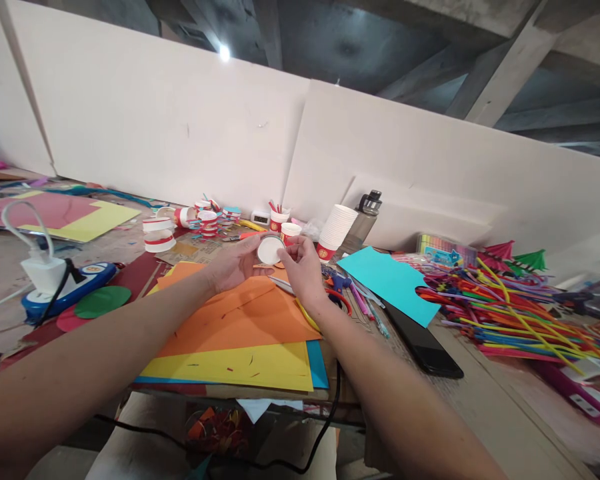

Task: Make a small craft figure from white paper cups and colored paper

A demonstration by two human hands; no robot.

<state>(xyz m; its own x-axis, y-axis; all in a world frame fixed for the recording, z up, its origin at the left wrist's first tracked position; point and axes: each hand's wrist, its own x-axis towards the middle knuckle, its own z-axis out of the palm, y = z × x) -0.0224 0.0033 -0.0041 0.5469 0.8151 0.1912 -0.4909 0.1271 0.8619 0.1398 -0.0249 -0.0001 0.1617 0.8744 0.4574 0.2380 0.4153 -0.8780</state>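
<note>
Both hands are closed around a small white round piece [271, 251], which looks like the end of a paper cup with a raised rim. My left hand [237, 265] grips its left side, and my right hand [303, 270] has its thumb on the right edge. The piece is held above orange paper sheets [240, 313], which lie over a yellow sheet [220, 365] and a blue one. Scissors [286, 285] rest on the paper just under my right hand, partly hidden by it. Small paper scraps are scattered on the sheets.
A tall stack of paper cups [337, 230] stands behind, beside a bottle [364, 217]. Cut cup pieces [159, 237] sit at the back left. To the right lie a turquoise sheet [387, 280], a phone [425, 343] and pipe cleaners [520, 313]. A power strip [70, 293] is at left.
</note>
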